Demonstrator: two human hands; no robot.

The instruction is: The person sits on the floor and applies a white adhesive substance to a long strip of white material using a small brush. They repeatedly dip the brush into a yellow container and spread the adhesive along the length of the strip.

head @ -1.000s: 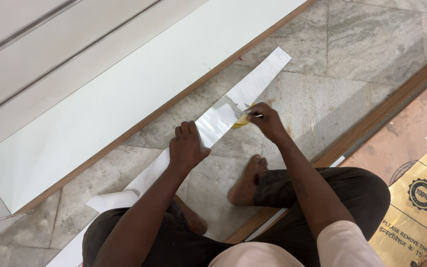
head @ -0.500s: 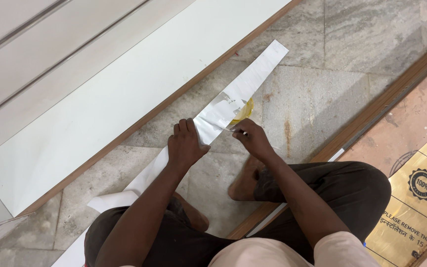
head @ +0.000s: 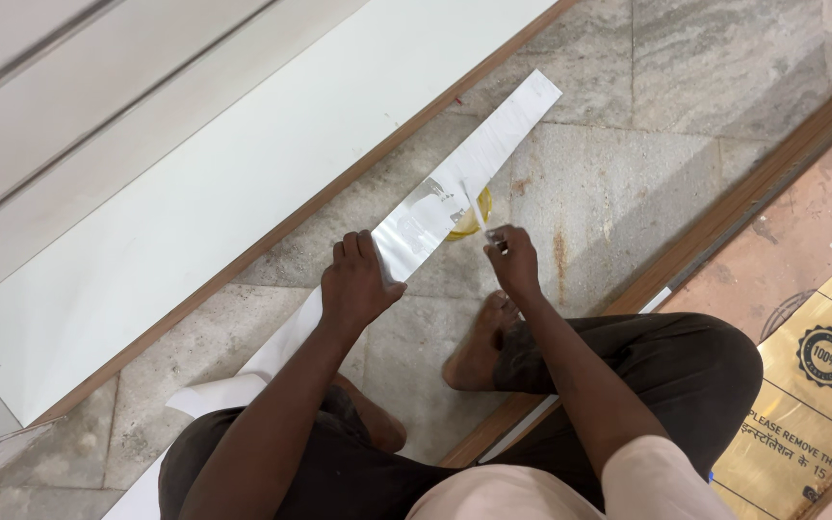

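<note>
- The long white laminate strip lies flat on the grey stone floor, running diagonally from the upper right toward the lower left, where it passes beside the person's knee.
- The left hand rests palm down on the middle of the strip, fingers spread narrowly and flat; it presses rather than grips.
- The right hand sits just beside the strip's lower edge, fingertips pinched together on a thin white sliver that rises from the strip's surface toward the fingers.
- A small yellow, translucent patch shows at the strip's lower edge, between the two hands; what it is cannot be told.
- The strip's far end is square-cut and lies free on the floor, well apart from both hands.
- The large white board with brown edge banding lies parallel to the strip along its upper side, with a narrow band of bare floor between them.
- A brown wooden edge runs diagonally on the right; open floor lies between it and the strip.
- A bare foot rests on the floor just below the right hand.
- A gold protective film sheet lies at the lower right, beyond the wooden edge.
</note>
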